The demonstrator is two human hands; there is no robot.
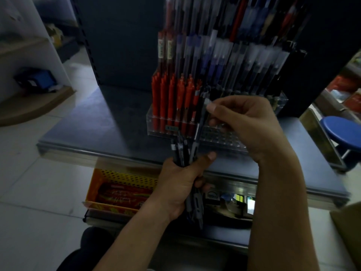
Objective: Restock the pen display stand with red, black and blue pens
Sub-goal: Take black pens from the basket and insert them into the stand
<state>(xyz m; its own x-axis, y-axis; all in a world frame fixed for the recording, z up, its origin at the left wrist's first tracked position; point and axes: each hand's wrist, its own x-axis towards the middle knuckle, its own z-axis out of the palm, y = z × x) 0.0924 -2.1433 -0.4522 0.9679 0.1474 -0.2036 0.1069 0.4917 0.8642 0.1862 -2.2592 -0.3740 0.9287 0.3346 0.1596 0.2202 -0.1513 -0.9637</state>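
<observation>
Shelf [97, 122], pen stand [220, 136], orange basket [109, 178], stool [343, 132]

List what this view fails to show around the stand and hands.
Head view, upper pen rows: blurred, cut by the top edge.
Head view, bundle of dark pens: count hidden by left hand, darkness.
Head view, pen pinched by right hand: lower end lost behind bundle.

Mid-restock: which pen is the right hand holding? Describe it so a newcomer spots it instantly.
Find the clear display stand on the grey shelf, with a block of red pens at front left. Just right of them, the right hand pinches one dark pen by its top. Unlike its red neighbours, it is dark, grey-topped and tilted.
</observation>
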